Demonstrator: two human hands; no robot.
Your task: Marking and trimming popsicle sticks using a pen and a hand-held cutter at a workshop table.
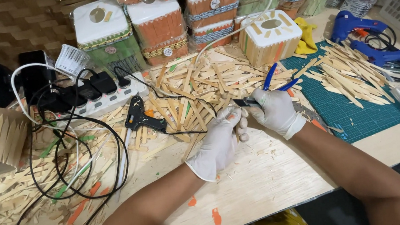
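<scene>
1. At the middle of the table (pixel 262 183), both gloved hands meet over a heap of flat wooden sticks (pixel 198 86).
2. Left hand (pixel 221 139): its fingers (pixel 239 123) are curled nearly shut around a thin wooden stick (pixel 236 134), most of which is hidden inside the glove.
3. Right hand (pixel 276 111): its fingers are wrapped closed on the blue-handled cutting pliers (pixel 273 80); the dark jaws point left and sit at the left hand's fingertips, where the stick is. Whether the jaws bite the wood, I cannot tell.
4. Judging by its look, the stick is very light, stiff along its length yet brittle, and likely to split or snap under a hard pinch. Its flat faces give the surest grip, taken close to the cutting point so the free end does not flex.
5. Nearby: a black glue gun (pixel 138 115) lies just left of the hands, a green cutting mat (pixel 347 110) to the right.
</scene>
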